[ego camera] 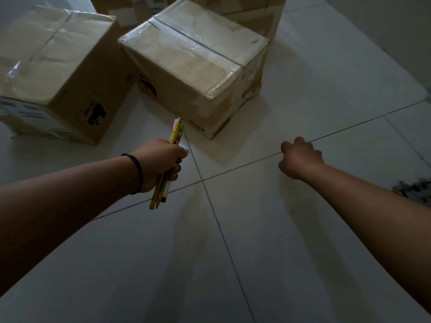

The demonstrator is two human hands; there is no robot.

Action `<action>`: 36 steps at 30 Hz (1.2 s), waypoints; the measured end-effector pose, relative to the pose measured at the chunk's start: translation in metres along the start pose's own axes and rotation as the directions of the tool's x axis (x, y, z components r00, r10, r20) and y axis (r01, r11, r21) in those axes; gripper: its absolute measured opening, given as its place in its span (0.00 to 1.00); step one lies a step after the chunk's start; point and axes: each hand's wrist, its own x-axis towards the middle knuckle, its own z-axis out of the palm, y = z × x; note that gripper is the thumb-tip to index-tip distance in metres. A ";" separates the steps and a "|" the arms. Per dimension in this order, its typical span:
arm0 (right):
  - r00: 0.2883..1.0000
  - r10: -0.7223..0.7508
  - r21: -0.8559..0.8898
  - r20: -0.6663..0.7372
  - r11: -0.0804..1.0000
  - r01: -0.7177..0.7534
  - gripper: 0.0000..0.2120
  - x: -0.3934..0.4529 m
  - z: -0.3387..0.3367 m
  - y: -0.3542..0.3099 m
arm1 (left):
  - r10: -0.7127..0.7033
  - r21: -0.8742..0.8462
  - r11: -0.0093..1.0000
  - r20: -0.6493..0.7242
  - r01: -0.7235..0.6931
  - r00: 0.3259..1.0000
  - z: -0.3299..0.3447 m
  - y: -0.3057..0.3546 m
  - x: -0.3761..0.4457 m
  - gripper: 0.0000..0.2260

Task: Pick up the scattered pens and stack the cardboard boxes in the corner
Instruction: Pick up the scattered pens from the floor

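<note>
White tiled floor (268,229) with dark grout lines, dimly lit, is carrying four taped cardboard boxes: a left box (56,66), a centre box (193,64), and two behind (130,10) (251,12). The left hand (161,164) is gripping a bundle of pens (171,159), yellow and green, long axis running near to far, tips nearing the centre box. The right hand (300,159) is hovering loosely curled, holding nothing.
</note>
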 end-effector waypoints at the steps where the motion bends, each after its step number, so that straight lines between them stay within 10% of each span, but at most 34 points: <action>1: 0.998 0.056 -0.012 0.039 0.998 -0.056 0.22 0.000 0.001 0.003 | -0.004 -0.005 1.000 -0.003 0.004 1.000 0.001 0.000 0.000 0.08; 9: 0.943 0.206 -0.146 0.262 0.974 -0.172 0.25 0.000 0.021 0.021 | -0.014 -0.033 0.999 -0.008 0.014 1.000 0.000 0.002 0.003 0.14; 17: 0.950 0.262 -0.081 0.173 0.965 -0.251 0.23 0.002 0.028 0.034 | -0.005 -0.065 0.998 -0.027 0.003 1.000 -0.010 0.002 0.002 0.14; 36: 0.991 -0.103 0.197 -0.083 0.973 0.118 0.15 -0.019 -0.002 -0.042 | -0.010 -0.096 0.995 -0.023 0.007 1.000 -0.031 0.005 -0.001 0.04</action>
